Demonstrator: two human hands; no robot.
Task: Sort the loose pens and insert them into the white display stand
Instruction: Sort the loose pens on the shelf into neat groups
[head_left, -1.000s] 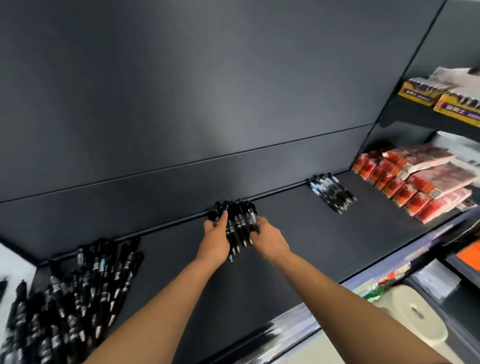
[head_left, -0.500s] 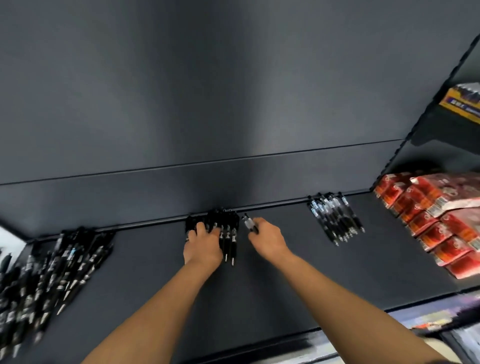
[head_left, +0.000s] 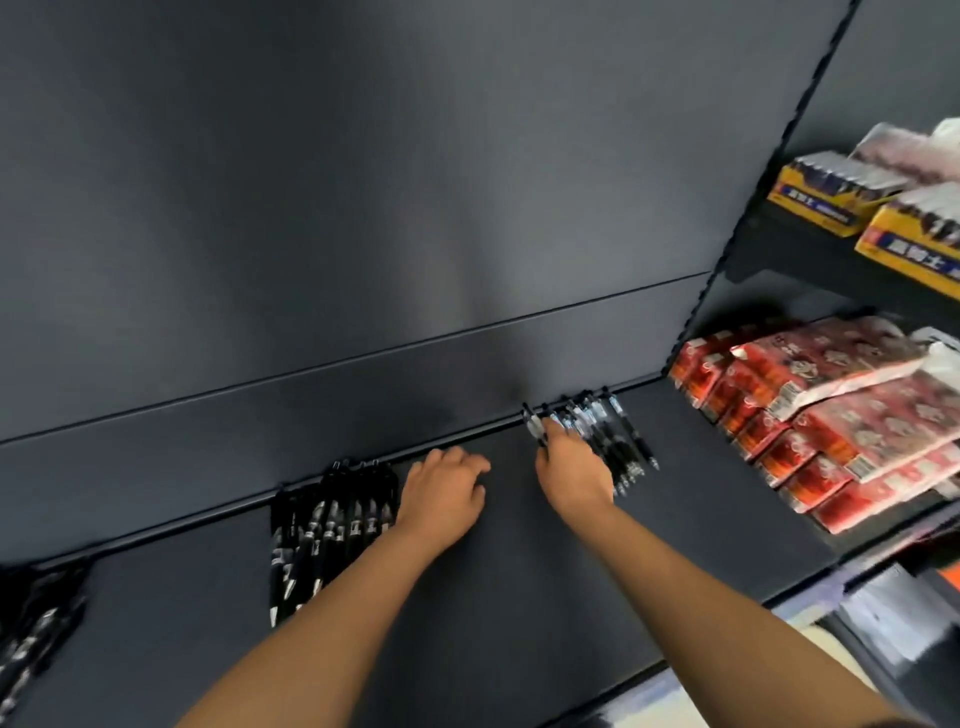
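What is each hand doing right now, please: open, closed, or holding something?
Left hand: open, fingers relaxed, holding nothing.
Right hand: closed on a black pen.

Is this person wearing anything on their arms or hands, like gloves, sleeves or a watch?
No. The left hand and right hand are bare, with no gloves. Both forearms are uncovered down to the picture's lower edge, so no sleeves show. No watch or bracelet shows at either wrist. The picture is too blurred to tell whether there are any rings.
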